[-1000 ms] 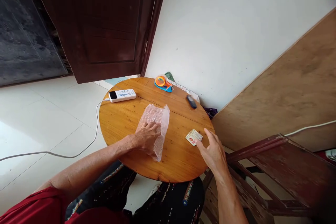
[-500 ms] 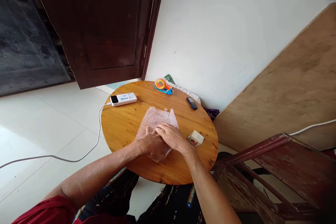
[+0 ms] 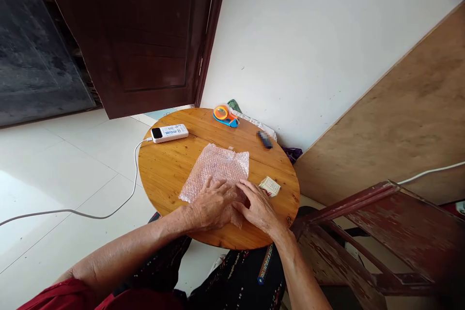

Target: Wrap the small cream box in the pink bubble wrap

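Observation:
A sheet of bubble wrap lies spread flat on the round wooden table. My left hand presses palm down on the sheet's near edge. My right hand rests beside it on the sheet's near right corner, fingers spread. A small cream box with red print sits on the table just right of my right hand, apart from it.
A white power bank with a cable lies at the table's far left. An orange and blue tape dispenser and a small dark object sit at the back by the white wall. A worn red wooden chair stands at right.
The bubble wrap, folded a second ago, now lies unfolded and flat. My right hand moved from beside the small box onto the sheet and drew back to its near right corner.

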{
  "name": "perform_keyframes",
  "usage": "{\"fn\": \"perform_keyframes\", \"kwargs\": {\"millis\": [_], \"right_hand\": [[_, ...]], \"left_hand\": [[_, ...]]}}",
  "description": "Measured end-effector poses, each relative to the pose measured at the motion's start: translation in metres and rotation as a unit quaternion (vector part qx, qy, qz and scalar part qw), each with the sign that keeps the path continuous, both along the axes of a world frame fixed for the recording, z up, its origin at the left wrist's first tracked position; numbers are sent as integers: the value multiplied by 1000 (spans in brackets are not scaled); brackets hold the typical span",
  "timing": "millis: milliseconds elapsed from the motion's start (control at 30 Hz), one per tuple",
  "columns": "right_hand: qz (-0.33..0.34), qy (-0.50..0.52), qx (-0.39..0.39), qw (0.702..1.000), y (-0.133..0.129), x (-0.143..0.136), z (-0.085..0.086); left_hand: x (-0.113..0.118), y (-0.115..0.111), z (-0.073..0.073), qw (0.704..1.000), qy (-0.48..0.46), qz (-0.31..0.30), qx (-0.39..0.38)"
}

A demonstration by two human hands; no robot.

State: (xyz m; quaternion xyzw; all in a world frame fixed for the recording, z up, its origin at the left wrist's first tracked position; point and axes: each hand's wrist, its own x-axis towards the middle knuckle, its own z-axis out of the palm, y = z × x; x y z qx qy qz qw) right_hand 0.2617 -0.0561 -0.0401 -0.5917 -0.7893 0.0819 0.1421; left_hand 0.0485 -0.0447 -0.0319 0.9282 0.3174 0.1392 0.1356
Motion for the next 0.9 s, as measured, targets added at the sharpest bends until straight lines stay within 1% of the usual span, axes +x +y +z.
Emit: {"fn": "perform_keyframes", "kwargs": {"millis": [100,167,267,333,400,467,533,600,667,733,767,833,867,900], "right_hand": [[11,24,28,999,-4,7,5],[-6,42,81,996,-7,15,11],[-92,41,183,978,-10,27,23],[-161,1,210,964,-8,35,27],[-210,-42,179,960,-4,43,24],[-240,-46,125,962,0,51,17],[-259,1,85,962,3,57,11],[-274,92,68,955,1,54,14],[-263,210,59,940,-4,37,26],[-192,324,43,925,-9,5,44],[-148,352,23,924,-10,-13,52],[-62,357,-32,931,-6,-47,61],[-29,341,-59,938,-1,-60,61],[-17,325,-70,943,5,-68,58]], "left_hand": [[5,-9,-7,1000,-13,-9,7],[5,-12,-12,1000,-12,-17,20],[2,-14,-16,999,-11,-13,30],[1,-14,-17,999,-13,-10,32],[2,-14,-19,999,-16,-10,34],[3,-13,-22,999,-20,-7,38],[4,-13,-24,999,-25,-2,41],[5,-13,-27,999,-28,2,43],[5,-13,-29,999,-29,1,43],[5,-13,-29,999,-26,-2,44],[5,-13,-28,999,-25,-1,44],[5,-13,-28,999,-23,5,37],[5,-13,-28,999,-24,10,32],[6,-13,-27,999,-26,15,29]]}}
